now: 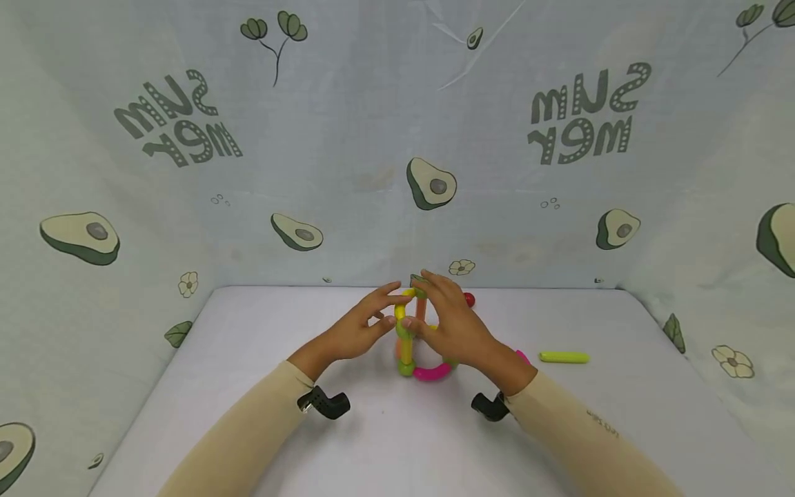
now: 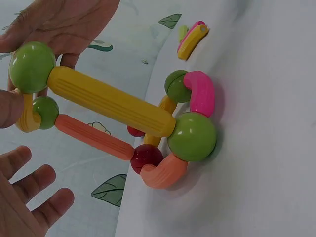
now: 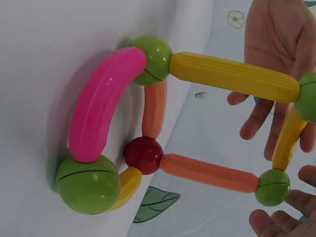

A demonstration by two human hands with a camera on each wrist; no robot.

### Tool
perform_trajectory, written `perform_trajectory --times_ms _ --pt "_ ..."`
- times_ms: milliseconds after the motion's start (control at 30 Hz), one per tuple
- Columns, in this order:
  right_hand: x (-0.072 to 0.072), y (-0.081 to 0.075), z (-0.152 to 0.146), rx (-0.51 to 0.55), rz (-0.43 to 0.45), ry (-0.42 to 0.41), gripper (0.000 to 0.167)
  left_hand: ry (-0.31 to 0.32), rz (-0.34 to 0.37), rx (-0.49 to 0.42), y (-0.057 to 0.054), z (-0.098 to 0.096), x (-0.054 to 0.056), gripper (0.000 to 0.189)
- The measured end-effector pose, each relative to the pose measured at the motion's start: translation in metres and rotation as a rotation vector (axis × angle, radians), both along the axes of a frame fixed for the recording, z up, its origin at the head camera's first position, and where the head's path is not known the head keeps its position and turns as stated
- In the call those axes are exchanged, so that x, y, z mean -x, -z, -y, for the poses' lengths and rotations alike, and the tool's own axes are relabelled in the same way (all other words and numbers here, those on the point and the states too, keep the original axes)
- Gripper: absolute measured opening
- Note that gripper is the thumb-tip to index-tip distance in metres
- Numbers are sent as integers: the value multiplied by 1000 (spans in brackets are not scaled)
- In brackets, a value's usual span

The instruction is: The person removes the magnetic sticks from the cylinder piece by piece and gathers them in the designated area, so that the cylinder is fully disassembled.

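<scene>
A frame of toy building sticks and balls stands on the white table (image 1: 373,442). Its base ring has a pink curved stick (image 3: 101,103), green balls, a red ball (image 3: 143,155) and orange and yellow curved pieces. A straight yellow stick (image 2: 111,101) and a straight orange stick (image 2: 96,137) rise from it. Across the top, a yellow curved stick (image 3: 288,140) links two green balls. My left hand (image 1: 357,331) pinches the frame's top from the left with thumb and index finger, other fingers spread. My right hand (image 1: 456,324) holds the top green balls from the right.
A lime-green straight stick (image 1: 564,357) lies to the right. Part of a pink piece (image 1: 523,357) shows beside my right wrist. A red ball (image 1: 469,299) sits behind my right hand. Printed cloth (image 1: 373,138) hangs behind and around the table.
</scene>
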State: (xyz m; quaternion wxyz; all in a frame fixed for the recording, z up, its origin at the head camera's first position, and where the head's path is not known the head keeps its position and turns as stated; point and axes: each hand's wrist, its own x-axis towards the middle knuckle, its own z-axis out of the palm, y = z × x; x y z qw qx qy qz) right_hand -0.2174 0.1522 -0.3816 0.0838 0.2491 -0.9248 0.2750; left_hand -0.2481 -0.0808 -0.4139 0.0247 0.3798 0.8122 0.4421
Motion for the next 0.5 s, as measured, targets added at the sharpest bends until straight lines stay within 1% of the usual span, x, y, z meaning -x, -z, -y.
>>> perform_trajectory --times_ms 167,300,400,500 --pt "5 -1 1 -9 24 -32 80 78 -14 45 -3 2 7 49" --pt "6 -1 1 -6 46 -29 80 116 -25 67 -5 3 10 56" --pt "6 -1 1 -4 61 -28 80 129 -28 79 -7 4 11 51" --pt "6 0 1 0 73 -30 81 123 -12 97 -9 4 13 41"
